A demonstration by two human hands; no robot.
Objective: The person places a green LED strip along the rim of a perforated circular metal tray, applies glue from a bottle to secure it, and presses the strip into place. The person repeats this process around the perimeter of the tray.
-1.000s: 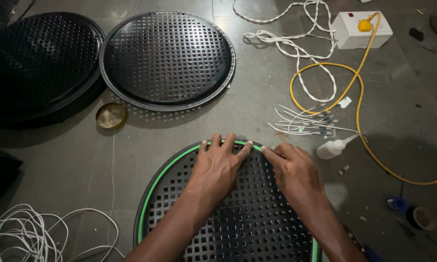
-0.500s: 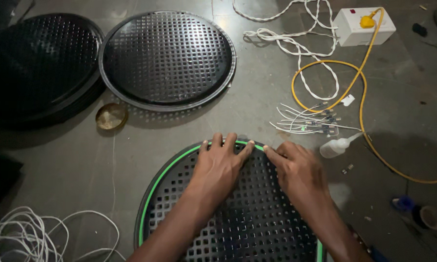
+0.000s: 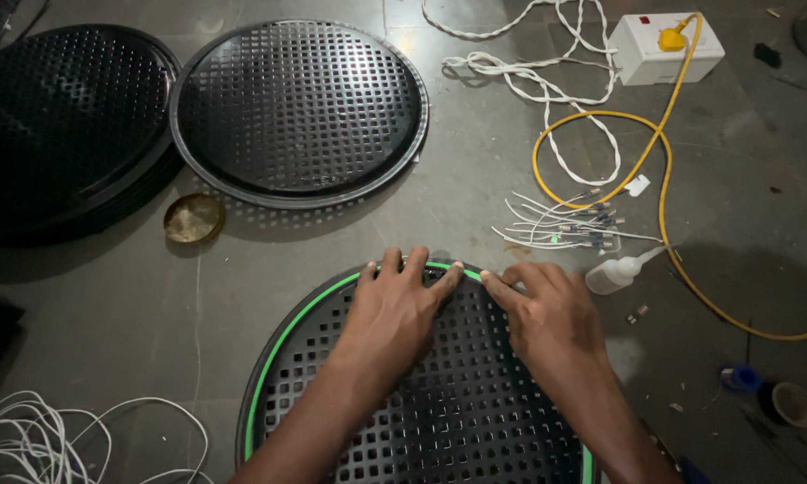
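At lower centre, the left hand (image 3: 394, 314) and right hand (image 3: 551, 318) lie flat, fingers spread, pressing a green strip (image 3: 282, 345) along the grille (image 3: 439, 421) rim. Bare floor lies left; a bottle (image 3: 614, 273) and wires (image 3: 560, 229) crowd the right.

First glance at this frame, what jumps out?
Both hands pressing on the far rim of a round black perforated grille at bottom centre: left hand, right hand, fingertips on its bright green strip. Next, the yellow cable looping from the white switch box at top right.
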